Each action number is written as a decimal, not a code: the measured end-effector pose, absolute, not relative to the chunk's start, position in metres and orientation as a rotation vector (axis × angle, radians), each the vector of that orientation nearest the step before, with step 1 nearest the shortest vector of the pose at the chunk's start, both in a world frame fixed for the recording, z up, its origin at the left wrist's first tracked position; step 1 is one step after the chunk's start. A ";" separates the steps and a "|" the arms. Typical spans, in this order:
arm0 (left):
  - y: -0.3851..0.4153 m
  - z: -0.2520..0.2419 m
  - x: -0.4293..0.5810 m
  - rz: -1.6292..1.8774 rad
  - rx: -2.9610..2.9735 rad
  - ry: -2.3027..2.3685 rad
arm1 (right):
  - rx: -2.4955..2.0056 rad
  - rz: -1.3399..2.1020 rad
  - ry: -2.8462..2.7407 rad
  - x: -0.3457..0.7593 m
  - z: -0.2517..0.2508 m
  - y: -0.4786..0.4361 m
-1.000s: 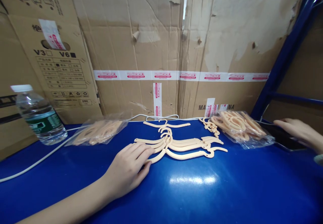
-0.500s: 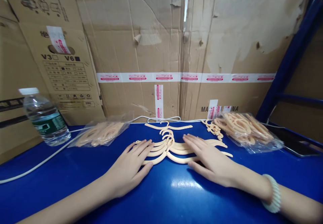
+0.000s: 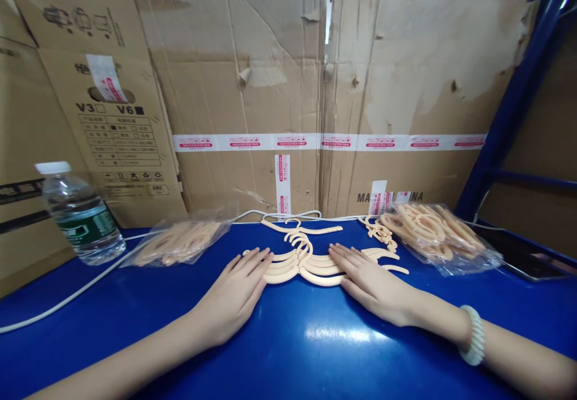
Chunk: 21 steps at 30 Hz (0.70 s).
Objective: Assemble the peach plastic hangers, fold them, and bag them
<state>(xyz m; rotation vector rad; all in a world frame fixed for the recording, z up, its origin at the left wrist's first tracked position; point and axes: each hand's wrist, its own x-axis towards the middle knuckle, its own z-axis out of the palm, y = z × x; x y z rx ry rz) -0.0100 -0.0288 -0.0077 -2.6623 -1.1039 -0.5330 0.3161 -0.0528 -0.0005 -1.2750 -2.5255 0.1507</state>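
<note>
Several cream-coloured clothes hangers (image 3: 318,271) lie overlapped in a row on the blue table (image 3: 288,352), their hooks pointing away from me. My left hand (image 3: 238,289) rests flat over their left arms, fingers stretched out. Over the right arms lies my right hand (image 3: 372,280), also flat with fingers extended; the hanger tips stick out beyond it. Parts of the hangers are hidden beneath both hands. Just behind the row, a single hanger (image 3: 315,230) lies apart from the hands.
A bag of hangers (image 3: 180,244) lies at the left and a fuller bag (image 3: 437,232) at the right, beside small loose cream pieces (image 3: 378,230). A water bottle (image 3: 83,220), a white cable (image 3: 63,301) and a dark phone (image 3: 534,265) are around. Cardboard sheets (image 3: 243,87) stand behind.
The nearest hanger has moved slightly away from me, closer to the others. Both thumbs have drawn in toward the fingers; the hands remain flat on the hangers.
</note>
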 end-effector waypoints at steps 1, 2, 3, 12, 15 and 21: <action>-0.029 -0.007 -0.010 -0.529 -2.659 -1.109 | -1.267 0.122 -2.507 0.317 0.001 -0.052; -0.030 -0.006 -0.010 -0.529 -2.655 -1.112 | -1.267 0.071 -2.478 0.319 0.003 -0.050; -0.030 -0.004 -0.010 -0.535 -2.651 -1.108 | -1.277 0.009 -2.442 0.322 0.007 -0.047; 0.003 0.032 -0.002 -0.457 -2.575 -1.104 | -1.885 -0.224 -2.152 0.389 0.060 0.012; 0.026 0.042 0.010 -0.411 -2.596 -1.097 | -2.119 -0.111 -2.152 0.398 0.070 0.032; 0.069 0.048 0.034 -0.274 -2.666 -1.059 | -2.376 0.031 -2.155 0.387 0.068 0.061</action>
